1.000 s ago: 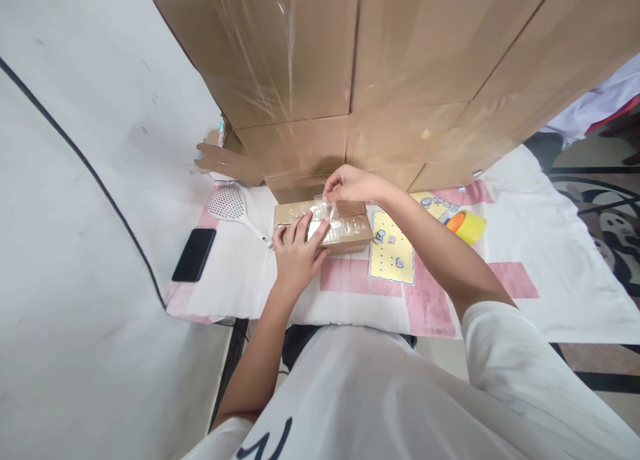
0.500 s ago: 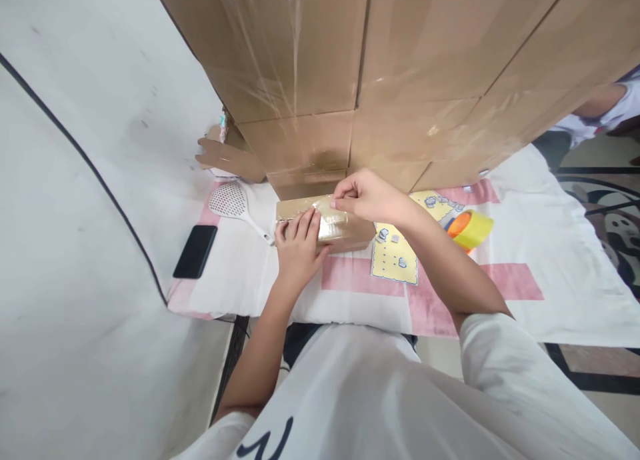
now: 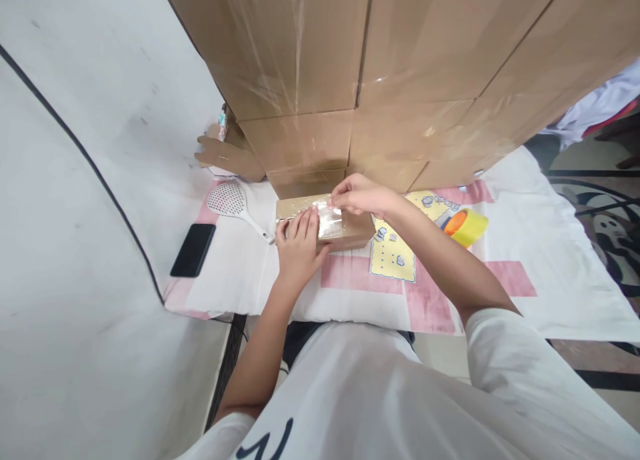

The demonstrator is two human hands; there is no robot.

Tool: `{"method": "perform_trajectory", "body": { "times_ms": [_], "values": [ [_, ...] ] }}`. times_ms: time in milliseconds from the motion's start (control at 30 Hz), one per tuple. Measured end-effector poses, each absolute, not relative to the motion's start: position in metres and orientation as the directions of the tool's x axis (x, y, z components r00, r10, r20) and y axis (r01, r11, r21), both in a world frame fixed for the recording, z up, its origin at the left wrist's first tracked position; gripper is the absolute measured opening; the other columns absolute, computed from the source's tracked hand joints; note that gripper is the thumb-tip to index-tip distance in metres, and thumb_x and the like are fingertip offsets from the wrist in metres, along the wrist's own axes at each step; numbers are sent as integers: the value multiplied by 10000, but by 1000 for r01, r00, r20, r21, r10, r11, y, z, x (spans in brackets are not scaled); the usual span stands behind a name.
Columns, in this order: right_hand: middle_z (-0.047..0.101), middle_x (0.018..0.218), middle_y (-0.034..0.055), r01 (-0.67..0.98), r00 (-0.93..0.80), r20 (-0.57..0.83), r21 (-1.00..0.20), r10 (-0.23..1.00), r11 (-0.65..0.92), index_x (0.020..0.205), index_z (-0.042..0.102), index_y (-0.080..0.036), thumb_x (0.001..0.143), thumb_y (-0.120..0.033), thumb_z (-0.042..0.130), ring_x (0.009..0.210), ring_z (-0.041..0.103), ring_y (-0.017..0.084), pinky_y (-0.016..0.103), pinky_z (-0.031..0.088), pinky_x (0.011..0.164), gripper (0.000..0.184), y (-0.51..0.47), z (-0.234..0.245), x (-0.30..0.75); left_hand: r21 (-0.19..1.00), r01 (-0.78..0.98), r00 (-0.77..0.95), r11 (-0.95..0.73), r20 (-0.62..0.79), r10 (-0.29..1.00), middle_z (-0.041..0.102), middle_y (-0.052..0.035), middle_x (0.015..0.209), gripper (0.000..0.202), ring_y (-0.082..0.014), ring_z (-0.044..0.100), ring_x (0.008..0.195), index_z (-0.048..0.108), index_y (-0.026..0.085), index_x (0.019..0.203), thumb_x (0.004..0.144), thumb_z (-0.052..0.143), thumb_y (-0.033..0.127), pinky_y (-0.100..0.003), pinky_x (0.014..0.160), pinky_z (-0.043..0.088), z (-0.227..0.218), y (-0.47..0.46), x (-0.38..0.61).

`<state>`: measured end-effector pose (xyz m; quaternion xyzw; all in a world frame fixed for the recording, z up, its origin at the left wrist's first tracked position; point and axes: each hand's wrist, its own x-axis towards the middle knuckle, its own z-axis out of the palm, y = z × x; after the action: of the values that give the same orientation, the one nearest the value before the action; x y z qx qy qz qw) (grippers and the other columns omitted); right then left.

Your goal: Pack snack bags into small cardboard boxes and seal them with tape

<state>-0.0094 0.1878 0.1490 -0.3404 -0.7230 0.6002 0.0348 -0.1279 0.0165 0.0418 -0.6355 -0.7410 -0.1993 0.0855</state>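
So, we have the left hand (image 3: 299,248) planted on the small cardboard box (image 3: 358,228), its fingers stretched out long and a little apart across the top, the thumb down by the near side. Over at the far edge, the right hand (image 3: 361,195) has its fingers in a narrow pinch on the clear tape (image 3: 329,224), a shiny strip that runs across the box's top. That box sits left of centre on the cloth-covered surface (image 3: 560,260), right in front of a tall stack of cartons (image 3: 300,140).

Left of the box lies a white slotted ladle (image 3: 227,200), handle pointing at it; beyond, near the surface's left edge, a dark phone (image 3: 193,250). Up at the far left corner, there's an open carton (image 3: 230,159). To the right, a yellow patterned sheet (image 3: 393,260) lies just beside the box, and past the right forearm, a yellow-and-orange roll (image 3: 473,228).
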Motion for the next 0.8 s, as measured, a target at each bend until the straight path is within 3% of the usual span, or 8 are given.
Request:
{"method": "perform_trajectory", "body": {
  "times_ms": [167, 267, 400, 533, 700, 800],
  "values": [
    [353, 439, -69, 508, -714, -378, -859, 589, 66, 694, 639, -157, 802, -140, 666, 450, 267, 77, 249, 169, 434, 112, 196, 141, -20, 194, 971, -199, 136, 352, 915, 493, -188, 1580, 851, -345, 453, 1448, 274, 140, 1641, 926, 629, 437, -529, 1209, 227, 45, 16, -126],
    [405, 471, -61, 502, -731, -341, -856, 592, 127, 703, 645, -157, 797, -130, 665, 468, 329, 77, 236, 252, 454, 100, 197, 136, -22, 182, 975, -180, 123, 341, 923, 455, -137, 1620, 747, -348, 448, 1453, 372, 252, 1614, 929, 629, 407, -548, 1201, 242, 50, 15, -126],
    [591, 619, -7, 488, -772, -270, -832, 575, 264, 740, 681, -152, 764, -119, 692, 581, 510, 101, 231, 394, 553, 43, 201, 126, -26, 150, 983, -152, 105, 352, 924, 420, -98, 1649, 547, -347, 440, 1463, 549, 383, 1491, 948, 618, 393, -584, 1174, 261, 52, 14, -125],
    [681, 719, 18, 503, -804, -233, -757, 547, 416, 795, 736, -157, 748, -131, 712, 645, 585, 122, 238, 427, 597, 59, 207, 124, -26, 137, 986, -142, 98, 361, 922, 430, -105, 1642, 524, -332, 437, 1471, 553, 402, 1484, 963, 602, 397, -592, 1162, 274, 51, 13, -126],
    [708, 718, 29, 552, -792, -217, -652, 571, 519, 802, 786, -182, 803, -255, 740, 664, 610, 146, 266, 419, 619, 87, 209, 133, -24, 143, 984, -151, 106, 352, 924, 424, -97, 1646, 549, -346, 440, 1465, 553, 397, 1486, 942, 628, 394, -596, 1171, 269, 49, 17, -127],
    [755, 907, 81, 595, -766, -161, -545, 622, 591, 914, 778, -180, 822, -281, 755, 833, 663, 202, 287, 453, 710, 138, 206, 136, -27, 142, 982, -168, 125, 359, 918, 433, -95, 1641, 556, -341, 446, 1460, 560, 396, 1478, 930, 642, 367, -591, 1166, 278, 50, 21, -125]
  ]
}}
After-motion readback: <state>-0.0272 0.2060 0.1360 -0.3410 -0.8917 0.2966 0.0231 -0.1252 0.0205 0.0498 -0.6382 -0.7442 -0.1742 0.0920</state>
